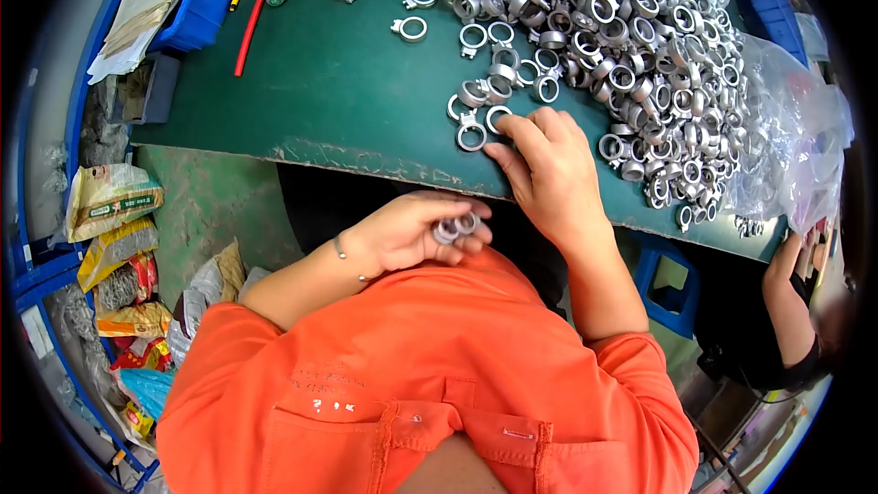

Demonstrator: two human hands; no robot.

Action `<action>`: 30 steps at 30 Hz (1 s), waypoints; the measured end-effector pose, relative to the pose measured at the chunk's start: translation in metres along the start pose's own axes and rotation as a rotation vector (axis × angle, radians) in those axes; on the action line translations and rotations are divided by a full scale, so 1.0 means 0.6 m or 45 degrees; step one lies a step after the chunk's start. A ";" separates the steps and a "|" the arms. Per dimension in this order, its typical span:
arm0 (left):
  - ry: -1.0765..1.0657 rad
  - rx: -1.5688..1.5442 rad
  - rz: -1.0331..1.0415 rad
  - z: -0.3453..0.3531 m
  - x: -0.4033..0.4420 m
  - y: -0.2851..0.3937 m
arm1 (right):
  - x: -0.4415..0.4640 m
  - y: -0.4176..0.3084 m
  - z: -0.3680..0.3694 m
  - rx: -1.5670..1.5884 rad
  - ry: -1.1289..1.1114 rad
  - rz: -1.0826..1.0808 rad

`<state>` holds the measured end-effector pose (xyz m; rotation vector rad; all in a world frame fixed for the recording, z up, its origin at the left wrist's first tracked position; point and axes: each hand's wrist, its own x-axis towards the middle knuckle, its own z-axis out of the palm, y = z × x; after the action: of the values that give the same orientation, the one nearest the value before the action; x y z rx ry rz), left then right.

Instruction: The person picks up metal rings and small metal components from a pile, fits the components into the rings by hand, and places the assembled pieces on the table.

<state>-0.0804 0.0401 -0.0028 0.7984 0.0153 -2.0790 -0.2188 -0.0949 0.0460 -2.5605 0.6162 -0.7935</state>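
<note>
In my left hand (pixel 428 230), held low in front of the orange shirt near the table edge, are a few small grey metal rings (pixel 455 228). The fingers curl around them; their exact number is partly hidden. My right hand (pixel 553 165) reaches over the table's front edge. Its index fingertip touches a flat-lying metal ring (pixel 497 117), while the thumb stands apart, close to another ring with a small lug (pixel 471 136). Between thumb and index finger a gap shows. Several loose rings (pixel 499 89) lie just beyond the right hand.
A large heap of metal rings (pixel 631 46) covers the right of the green table (pixel 302 82). Clear plastic bags (pixel 786 128) lie beside it. A red stick (pixel 254 27) and blue bin (pixel 206 0) are at left. Another person's arm (pixel 786 297) shows at right, near a blue stool (pixel 666 288).
</note>
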 end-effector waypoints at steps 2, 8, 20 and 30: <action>0.196 -0.173 0.250 -0.010 0.038 -0.011 | 0.000 0.002 -0.004 -0.076 -0.068 0.005; 0.271 -0.289 0.318 -0.035 0.062 0.015 | -0.025 -0.003 -0.024 0.525 0.035 0.285; 0.121 0.801 0.494 0.093 -0.042 0.039 | -0.048 -0.006 -0.014 0.658 0.151 -0.043; 0.204 0.979 1.183 0.079 -0.020 0.033 | -0.047 -0.016 -0.009 0.599 0.194 -0.091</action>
<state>-0.0863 0.0229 0.0464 1.1292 -0.9336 -1.0908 -0.2402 -0.0736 0.0426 -2.1152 0.3310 -1.0271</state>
